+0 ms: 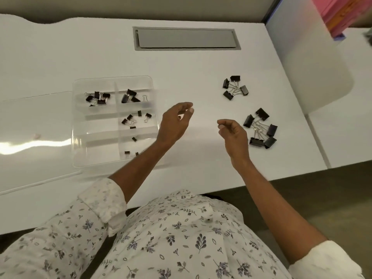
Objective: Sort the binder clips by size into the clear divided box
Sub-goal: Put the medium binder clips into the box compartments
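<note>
The clear divided box lies on the white table at the left. Black binder clips fill several compartments: one group at the upper left, one at the upper right, smaller ones below, and tiny ones lower still. Two loose piles rest on the table to the right: a medium pile and a larger pile. My left hand hovers just right of the box, fingers curled and apart, holding nothing. My right hand hovers left of the larger pile, fingers loosely curled, empty.
A grey cable hatch is set into the table at the back. The clear box lid lies flat left of the box. The table's front edge runs near my body. A white chair back stands at the right.
</note>
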